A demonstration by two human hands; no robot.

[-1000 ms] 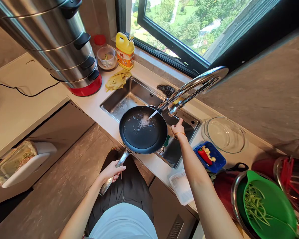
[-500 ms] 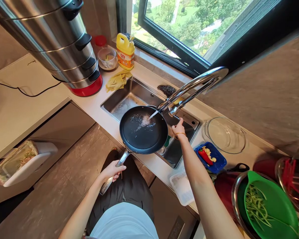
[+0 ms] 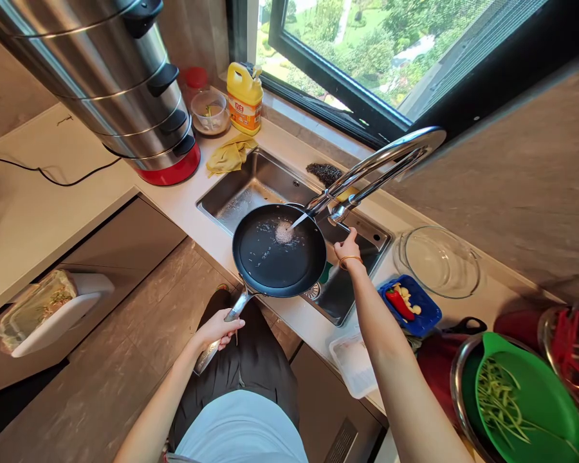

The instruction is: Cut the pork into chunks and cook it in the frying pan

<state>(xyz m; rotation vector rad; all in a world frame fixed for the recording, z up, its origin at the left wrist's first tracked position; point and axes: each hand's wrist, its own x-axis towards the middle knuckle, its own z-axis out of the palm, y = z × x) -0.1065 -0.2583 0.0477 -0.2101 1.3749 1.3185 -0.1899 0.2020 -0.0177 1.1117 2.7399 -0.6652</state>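
Note:
My left hand (image 3: 217, 331) is closed round the steel handle of a black frying pan (image 3: 270, 260), held level over the front of the steel sink (image 3: 244, 190). Water runs from the chrome faucet (image 3: 381, 161) into the pan and splashes near its far rim. My right hand (image 3: 348, 247), with an orange band at the wrist, reaches up to the faucet's lever and grips it from below.
A tall steel stacked steamer (image 3: 120, 83) stands at the left. Yellow detergent bottle (image 3: 244, 96), yellow cloth (image 3: 229, 154) and a dark scrubber (image 3: 324, 173) lie behind the sink. A glass bowl (image 3: 439, 260), blue tray with chilli (image 3: 410, 305), and green colander (image 3: 525, 392) crowd the right counter.
Hardly anything has moved. Water keeps running into the pan, and the view has shifted slightly to the left.

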